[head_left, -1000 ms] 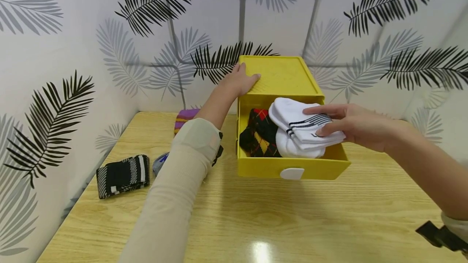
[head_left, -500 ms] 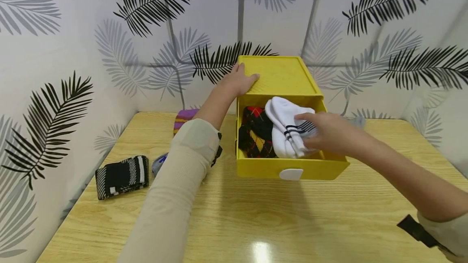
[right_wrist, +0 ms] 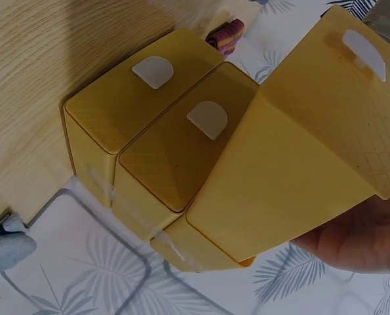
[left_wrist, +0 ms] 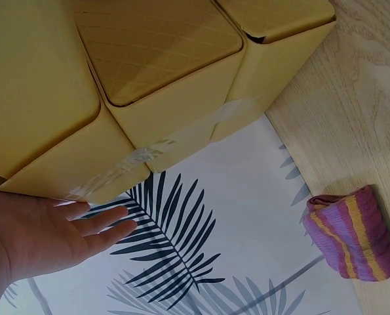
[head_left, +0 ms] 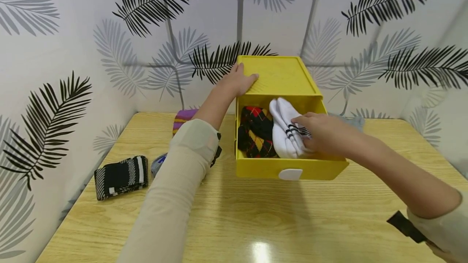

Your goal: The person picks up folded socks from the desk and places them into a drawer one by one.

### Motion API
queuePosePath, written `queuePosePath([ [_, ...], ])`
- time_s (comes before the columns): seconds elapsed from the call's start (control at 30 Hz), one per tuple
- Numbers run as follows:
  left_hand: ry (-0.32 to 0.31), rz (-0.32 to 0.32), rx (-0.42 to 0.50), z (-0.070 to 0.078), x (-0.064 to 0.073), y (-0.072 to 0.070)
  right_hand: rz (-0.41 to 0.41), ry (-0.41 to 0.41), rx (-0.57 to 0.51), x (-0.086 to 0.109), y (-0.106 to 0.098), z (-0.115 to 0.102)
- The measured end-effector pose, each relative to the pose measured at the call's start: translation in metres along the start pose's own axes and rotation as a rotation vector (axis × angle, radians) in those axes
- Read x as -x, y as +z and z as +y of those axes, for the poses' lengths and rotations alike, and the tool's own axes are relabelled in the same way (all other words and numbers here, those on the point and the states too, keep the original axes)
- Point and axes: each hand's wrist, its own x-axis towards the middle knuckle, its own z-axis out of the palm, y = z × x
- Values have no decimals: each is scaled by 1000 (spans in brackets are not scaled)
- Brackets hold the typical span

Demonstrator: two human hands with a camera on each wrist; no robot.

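Note:
A yellow drawer unit (head_left: 278,74) stands against the wall with its top drawer (head_left: 267,168) pulled out. My left hand (head_left: 237,82) rests on the unit's upper left edge, thumb on top; the left wrist view shows its fingers extended along the side. Inside the drawer, my right hand (head_left: 325,133) grips the folded white socks (head_left: 285,133), which have black stripes. To their left lie dark argyle socks (head_left: 256,131) in black, red and yellow. In the right wrist view the drawer wall hides the fingertips and the socks.
On the table's left lie black-and-white folded socks (head_left: 121,177), grey-blue socks (head_left: 157,164) partly behind the left sleeve, and purple-and-orange striped socks (head_left: 183,121). A grey sock (head_left: 352,122) sits behind the right hand. Lower drawers (right_wrist: 181,157) with white handles remain closed.
My right hand has moved left and down into the drawer with the white socks, which now lie more steeply beside the argyle ones. My left hand has stayed in place.

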Motion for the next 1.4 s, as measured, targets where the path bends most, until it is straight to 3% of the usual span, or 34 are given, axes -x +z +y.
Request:
queuePosePath([
  [0.33,-2,-5,3,1,1,-1,117,-13,-91,11,-2,3],
  [0.5,0,-11,2,1,3,-1,300,-19,-318,32,-10,-8],
  [0.57,3,-10,4,1,3,-1,326,-52,-520,44,-12,-16],
  [0.63,8,-7,4,0,3,-1,256,-125,-766,55,-11,-23],
  [0.67,10,-5,4,0,3,-2,182,-173,-913,59,-8,-26],
  [0.77,13,-4,5,0,3,-2,-141,-271,-1386,67,11,-34],
  [0.83,13,-6,4,0,3,-2,-358,-270,-1621,68,28,-39],
  [0.93,13,-4,2,0,4,-2,-592,-159,-1862,67,52,-44],
  [1.03,14,-5,0,0,4,-2,-691,18,-1972,64,67,-44],
  [1.1,13,-6,-3,1,4,-1,-695,100,-2016,61,73,-41],
  [1.4,2,5,-14,2,5,-2,-686,104,-2134,49,76,-28],
])
